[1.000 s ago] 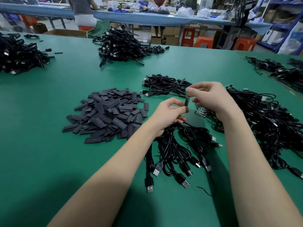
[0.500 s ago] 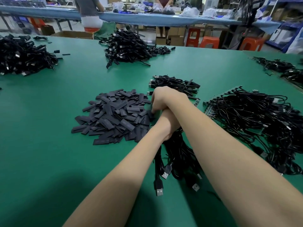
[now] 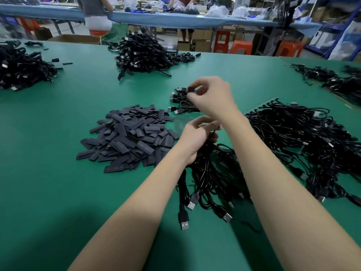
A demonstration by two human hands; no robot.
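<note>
1. Where the green mat (image 3: pixel 48 192) lies nearest, the USB plugs (image 3: pixel 184 223) of a cable bundle (image 3: pixel 207 173) fan out on it between the two forearms.
2. The left hand (image 3: pixel 195 139) grips that bundle at its top, with its fingers curled round the cords.
3. Just left of that hand, flat black sleeves (image 3: pixel 129 137) lie in a loose heap on the mat.
4. To the right, a big tangle (image 3: pixel 302 145) of black cables spreads over the mat, partly hidden by the right forearm.
5. The right hand (image 3: pixel 213 98) is raised beyond the left one. Its thumb and forefinger pinch a small black part (image 3: pixel 190 89), and the other fingers are curled in. I cannot tell whether the part is a sleeve or a plug. Hand and part hang over a small pile (image 3: pixel 180 103) of finished-looking cables.
6. Farther across the mat there is a tall heap (image 3: pixel 140 53) of cables in the middle, another stack (image 3: pixel 21 67) at the left edge, and a third lot (image 3: pixel 332 79) along the right.
7. Past the table's far edge are cardboard boxes (image 3: pixel 76 39) and orange stools (image 3: pixel 242 46). Behind them is a long blue bench (image 3: pixel 175 17) loaded with bags, with a person (image 3: pixel 93 8) standing at it. Blue shelving (image 3: pixel 341 26) is on the right.
</note>
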